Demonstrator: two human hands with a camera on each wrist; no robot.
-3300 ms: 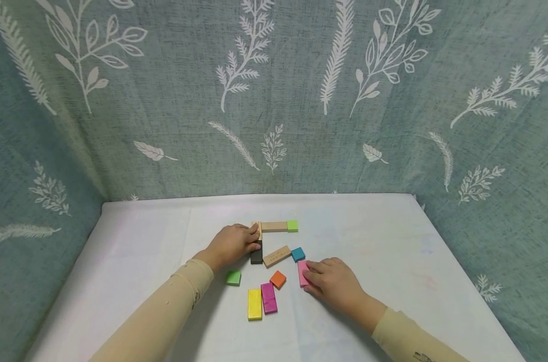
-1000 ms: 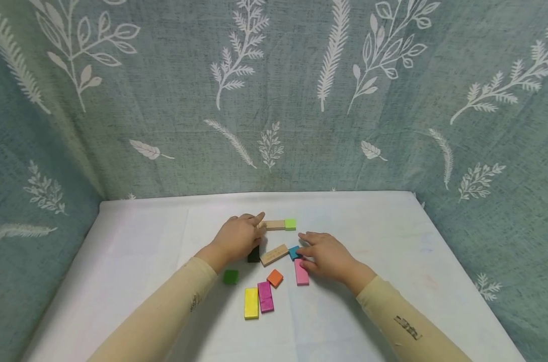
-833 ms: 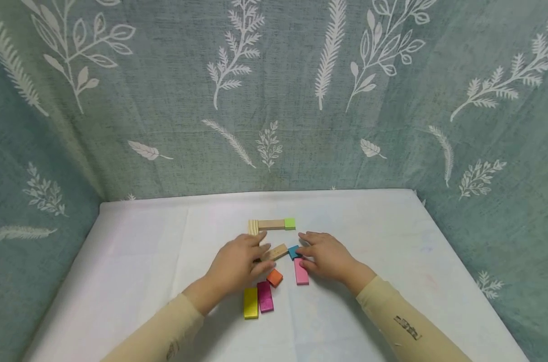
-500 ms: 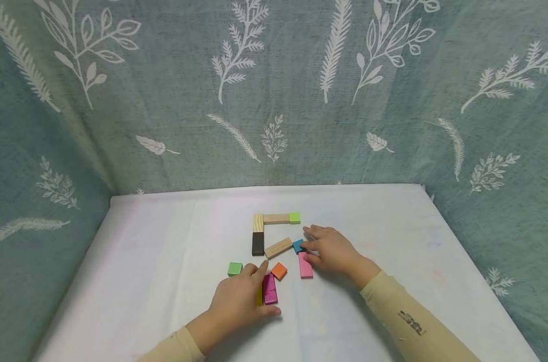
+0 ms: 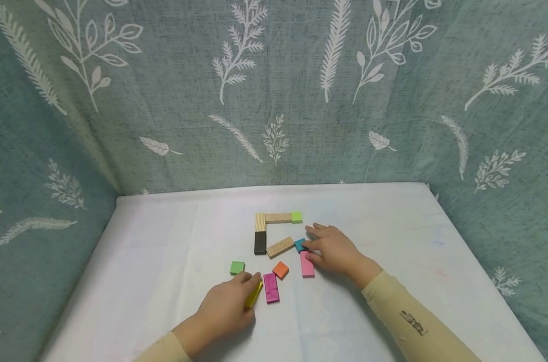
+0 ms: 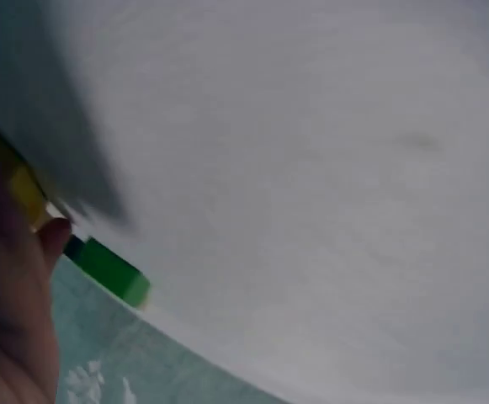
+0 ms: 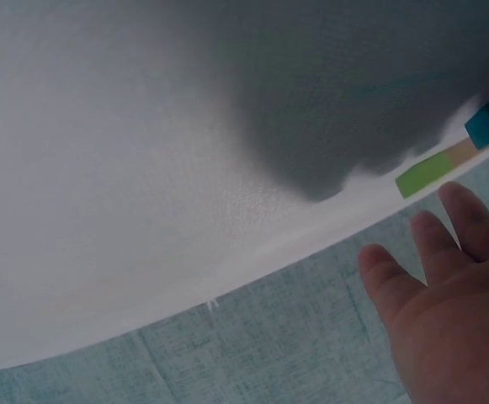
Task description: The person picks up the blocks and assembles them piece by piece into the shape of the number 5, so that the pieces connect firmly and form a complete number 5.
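Note:
My left hand [image 5: 226,304] grips a yellow block [image 5: 254,294], now slanted, between thumb and fingers; the hand covers part of it. In the left wrist view that yellow block [image 6: 8,172] shows at the left edge beside the fingers. Just right of it lies a magenta block [image 5: 271,288], with an orange square block [image 5: 281,270] at its upper corner. My right hand [image 5: 334,251] has its fingers spread, fingertips resting at a small blue block [image 5: 300,245] and a pink block [image 5: 307,265]. In the right wrist view the blue block [image 7: 486,124] sits beyond the fingers.
A green block [image 5: 237,267] lies just beyond the left hand. Farther back, a striped wooden block [image 5: 260,221], a black block [image 5: 260,243], a plain wooden block [image 5: 278,218] and a lime block [image 5: 297,217] form a corner. A slanted wooden block [image 5: 280,247] reaches the blue one.
My left hand has come from the striped and black blocks toward me, down to the yellow block, and turned it away from the magenta one. The right hand shifted from the pink block toward the blue one.

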